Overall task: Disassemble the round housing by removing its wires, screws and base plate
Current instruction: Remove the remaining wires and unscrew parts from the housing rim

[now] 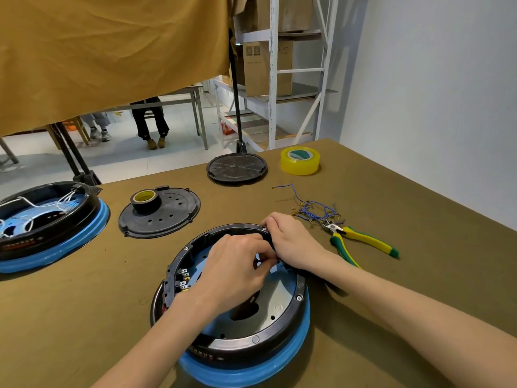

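Observation:
The round housing (282, 329), black with a blue ring underneath, sits open on the table right in front of me. Its grey base plate (275, 301) shows inside, with a row of terminals (184, 278) at the left wall. My left hand (235, 273) reaches inside with curled fingers and pinches a blue wire (258, 261) near the far right wall. My right hand (291, 242) grips the housing's rim at the far right, fingers curled over the edge. Screws (298, 298) sit in the rim.
Yellow-green pliers (361, 239) and several loose blue wires (316, 211) lie right of the housing. Two black cover plates (173, 217) (237, 167), one bearing a tape roll (145, 198), lie behind. A yellow tape roll (300, 161) stands far right, a second housing (47, 225) at the left edge.

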{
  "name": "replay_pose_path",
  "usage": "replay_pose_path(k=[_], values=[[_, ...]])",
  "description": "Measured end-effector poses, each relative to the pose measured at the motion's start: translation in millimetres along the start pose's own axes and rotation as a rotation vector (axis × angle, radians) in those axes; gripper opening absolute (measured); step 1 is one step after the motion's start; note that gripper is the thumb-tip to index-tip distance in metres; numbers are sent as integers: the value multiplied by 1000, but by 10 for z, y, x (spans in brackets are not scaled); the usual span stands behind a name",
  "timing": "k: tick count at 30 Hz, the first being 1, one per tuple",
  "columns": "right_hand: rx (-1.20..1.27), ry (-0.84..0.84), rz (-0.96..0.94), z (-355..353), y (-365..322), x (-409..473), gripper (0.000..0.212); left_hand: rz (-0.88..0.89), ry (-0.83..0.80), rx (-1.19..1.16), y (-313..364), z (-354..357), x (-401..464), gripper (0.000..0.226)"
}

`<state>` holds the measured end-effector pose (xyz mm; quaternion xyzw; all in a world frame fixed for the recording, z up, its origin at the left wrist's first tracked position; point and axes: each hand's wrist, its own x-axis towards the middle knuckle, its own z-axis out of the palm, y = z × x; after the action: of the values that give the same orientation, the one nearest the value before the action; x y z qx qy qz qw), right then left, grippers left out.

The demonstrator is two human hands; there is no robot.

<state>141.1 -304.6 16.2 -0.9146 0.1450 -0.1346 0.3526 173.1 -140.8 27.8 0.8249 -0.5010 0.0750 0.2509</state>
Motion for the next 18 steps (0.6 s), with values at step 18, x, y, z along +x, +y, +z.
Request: replay_pose_path(k=[18], values=[[133,40,56,22,20,-6,37,-22,19,1,-14,15,-3,7]])
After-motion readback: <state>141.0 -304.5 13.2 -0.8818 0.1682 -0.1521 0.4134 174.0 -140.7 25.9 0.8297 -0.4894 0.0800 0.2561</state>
